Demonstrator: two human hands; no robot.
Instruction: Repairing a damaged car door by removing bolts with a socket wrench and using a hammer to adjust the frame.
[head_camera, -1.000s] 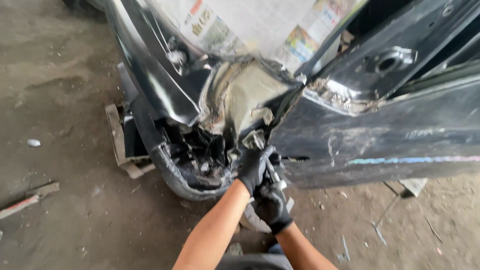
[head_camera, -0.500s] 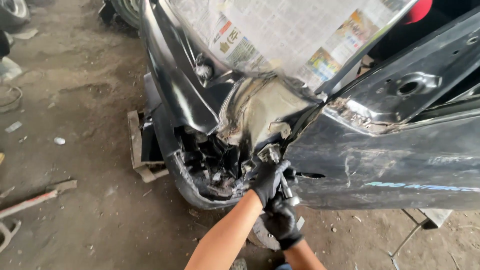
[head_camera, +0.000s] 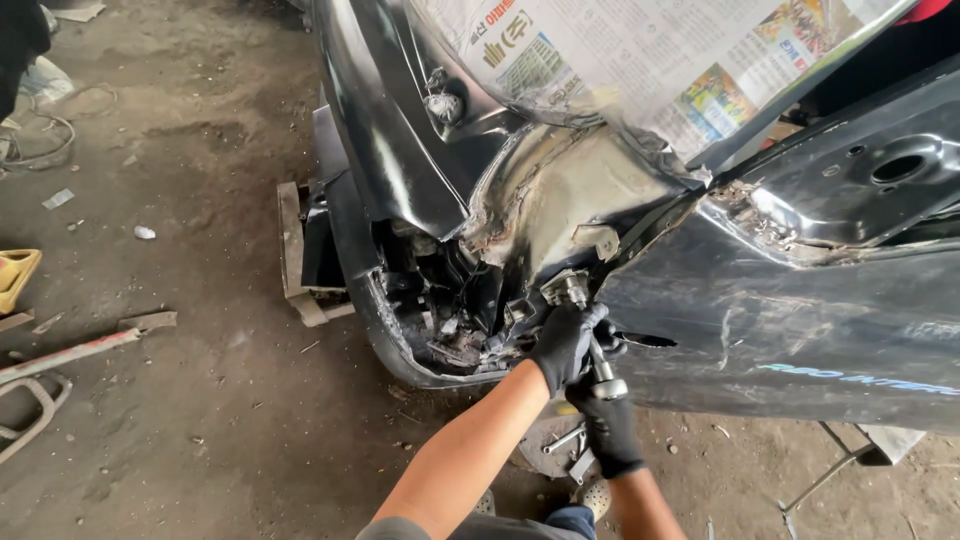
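Left hand (head_camera: 567, 343) fingers wrapped around ratchet head (head_camera: 572, 292), right hand (head_camera: 607, 425) gripping its handle (head_camera: 604, 375). Socket sits on a fastener at the torn fender seam (head_camera: 560, 215), probably not out yet. Loose tools (head_camera: 568, 450) on floor below.

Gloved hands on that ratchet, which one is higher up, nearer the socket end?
The left hand: it wraps the ratchet just below its head, while the right hand grips lower, at the handle's end.

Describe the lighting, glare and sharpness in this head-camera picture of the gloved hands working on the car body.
Head view: soft daylight, no hard shadows; pale glare on the black body panel; newspaper slightly smeared at its lower edge; left hand and right hand on the ratchet tool reasonably sharp.
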